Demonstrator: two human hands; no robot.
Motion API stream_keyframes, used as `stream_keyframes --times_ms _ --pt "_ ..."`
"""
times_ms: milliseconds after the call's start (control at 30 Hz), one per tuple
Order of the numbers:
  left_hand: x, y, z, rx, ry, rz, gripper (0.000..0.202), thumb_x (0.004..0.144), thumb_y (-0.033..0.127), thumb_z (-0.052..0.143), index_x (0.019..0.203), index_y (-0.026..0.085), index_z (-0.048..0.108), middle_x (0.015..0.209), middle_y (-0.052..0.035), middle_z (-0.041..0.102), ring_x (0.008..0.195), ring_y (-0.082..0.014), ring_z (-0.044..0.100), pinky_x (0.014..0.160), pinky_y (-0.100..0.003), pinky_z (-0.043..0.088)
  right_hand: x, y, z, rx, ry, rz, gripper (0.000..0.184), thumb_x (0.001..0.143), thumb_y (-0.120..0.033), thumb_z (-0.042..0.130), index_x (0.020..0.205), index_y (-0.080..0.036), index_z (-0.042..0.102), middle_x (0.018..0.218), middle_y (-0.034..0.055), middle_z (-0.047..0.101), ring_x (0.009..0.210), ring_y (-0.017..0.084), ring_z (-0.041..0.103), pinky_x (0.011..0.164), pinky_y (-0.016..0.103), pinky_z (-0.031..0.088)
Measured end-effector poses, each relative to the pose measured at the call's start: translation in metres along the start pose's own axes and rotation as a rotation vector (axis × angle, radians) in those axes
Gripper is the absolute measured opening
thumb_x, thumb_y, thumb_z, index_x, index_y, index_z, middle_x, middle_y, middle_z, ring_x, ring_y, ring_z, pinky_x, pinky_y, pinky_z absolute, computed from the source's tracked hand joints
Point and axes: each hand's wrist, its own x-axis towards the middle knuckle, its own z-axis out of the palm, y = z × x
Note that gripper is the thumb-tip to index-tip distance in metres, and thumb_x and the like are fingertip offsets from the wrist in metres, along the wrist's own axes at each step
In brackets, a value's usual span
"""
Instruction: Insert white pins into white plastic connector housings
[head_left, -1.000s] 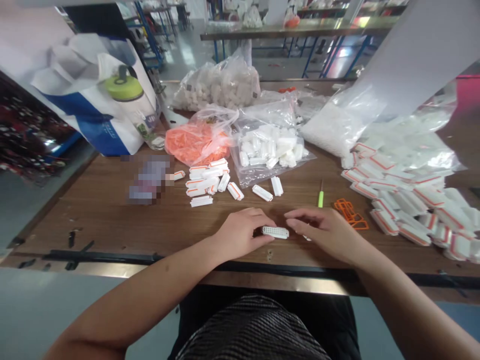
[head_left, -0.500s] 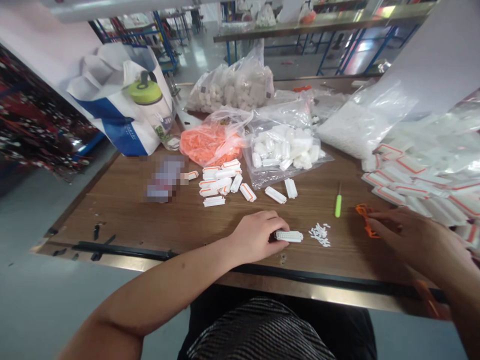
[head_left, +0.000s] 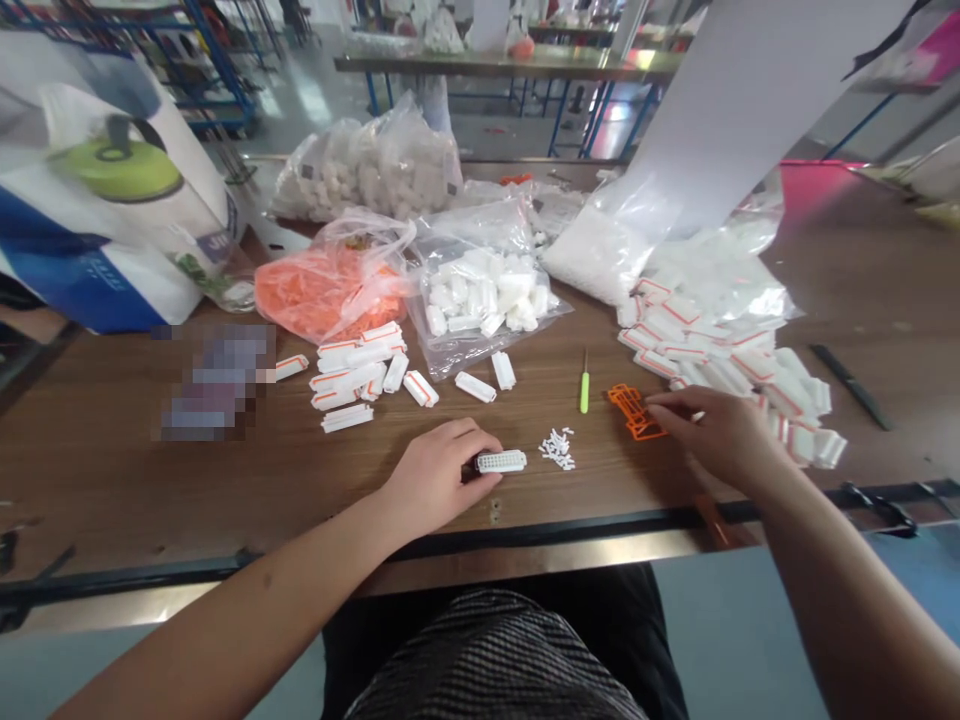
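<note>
My left hand (head_left: 441,477) rests on the brown wooden table (head_left: 135,470), with its fingertips shut on a white multi-hole plastic connector housing (head_left: 500,461). A small heap of loose white pins (head_left: 556,449) lies just right of that housing. My right hand (head_left: 720,435) stretches out empty, its fingers close to an orange plastic frame (head_left: 634,412). Beyond the fingers stands a green-handled tool (head_left: 584,381). Several white connector housings with orange stripes (head_left: 346,378) lie in a loose group left of centre.
A large heap of orange-striped housings (head_left: 712,345) lies at the right, and several plastic bags (head_left: 480,290) stand along the back. A blue-and-white tote bag (head_left: 112,230) holds a green-lidded bottle (head_left: 116,165). A black strip (head_left: 570,530) runs along the table's front edge.
My right hand has moved right, away from the housing, to the orange frame. A heap of small white pins now lies on the table. My left hand keeps the housing, and the view has shifted.
</note>
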Motion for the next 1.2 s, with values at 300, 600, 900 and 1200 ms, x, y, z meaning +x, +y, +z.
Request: stream_keyframes --times_ms 300,600,900,1200 --pt "0.001 0.001 0.001 -0.005 0.0 -0.018 0.009 0.086 0.023 0.064 0.096 0.022 0.064 0.09 -0.0015 0.065 0.083 -0.018 0.063 0.077 -0.034 0.052 -0.01 -0.044 0.018 0.147 -0.184 -0.224 0.022 0.082 -0.038 0.059 0.081 -0.024 0.076 0.079 0.0027 0.073 0.068 0.018 0.064 0.062 0.031 0.047" --pt "0.0 0.001 0.001 0.003 -0.008 -0.008 0.011 0.087 0.024 0.065 0.098 0.021 0.064 0.092 -0.0026 0.065 0.084 -0.0191 0.063 0.075 -0.034 0.052 -0.007 -0.071 0.03 -0.051 -0.34 -0.211 0.019 0.084 -0.031 0.056 0.078 -0.023 0.073 0.084 0.002 0.071 0.072 0.017 0.063 0.063 0.029 0.043" --pt "-0.001 0.001 0.003 0.003 -0.011 -0.004 0.013 0.086 0.022 0.066 0.099 0.02 0.064 0.095 -0.003 0.066 0.086 -0.0189 0.063 0.078 -0.034 0.051 -0.004 -0.044 0.026 -0.081 -0.293 -0.43 0.023 0.088 -0.025 0.051 0.09 -0.023 0.074 0.09 0.0027 0.074 0.077 0.018 0.067 0.067 0.03 0.046" --pt "-0.002 0.001 0.004 0.016 -0.003 -0.003 0.014 0.086 0.021 0.066 0.099 0.02 0.064 0.095 -0.0022 0.066 0.086 -0.0187 0.063 0.077 -0.034 0.052 -0.01 -0.053 0.034 0.154 -0.336 -0.273 0.02 0.087 -0.033 0.058 0.079 -0.023 0.074 0.079 0.0021 0.072 0.072 0.018 0.065 0.068 0.031 0.048"
